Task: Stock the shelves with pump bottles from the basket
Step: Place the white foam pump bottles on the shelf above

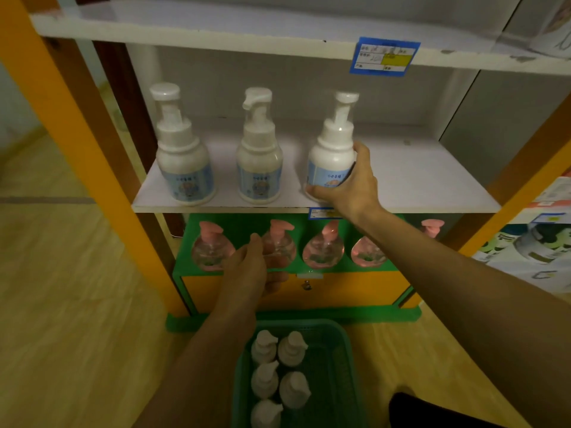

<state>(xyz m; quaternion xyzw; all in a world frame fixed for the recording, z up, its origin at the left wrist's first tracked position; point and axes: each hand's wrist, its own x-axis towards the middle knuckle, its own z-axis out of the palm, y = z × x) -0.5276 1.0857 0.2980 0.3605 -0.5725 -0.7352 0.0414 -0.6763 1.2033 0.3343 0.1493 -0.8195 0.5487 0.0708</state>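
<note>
Wooden flooring (61, 273) fills the left side of the frame, and an orange-framed shelf unit (77, 125) rises from it through the middle. Its white shelf (417, 180) runs across the centre, under an upper board carrying a blue price tag (384, 57). Below the white shelf sits a green tier (241, 223).

At the bottom centre, on the floor before the unit, stands a green basket (343, 366) holding five white pump bottles (293, 390), all upright with their tops facing the camera and their nozzles pointing roughly to the right.

Three white bottles stand upright on the white shelf near its front edge, well apart from one another, long axes vertical, blue labels facing forward. The left bottle (182, 149) and the middle bottle (259, 149) stand free; the middle one's nozzle points left. The right bottle (332, 149) is gripped low on its body by the right hand (352, 183), thumb across the front near the base and fingers curled round its right side. Its base is at the shelf's front edge.

On the green tier a row of clear bottles (323, 248) with pink pumps stands upright. The left hand (250, 267) reaches out in front of this row in the lower centre, fingers loosely bent around the second bottle from the left; whether it actually grips that bottle cannot be told.

Boxed goods (537, 242) show at the right edge.
</note>
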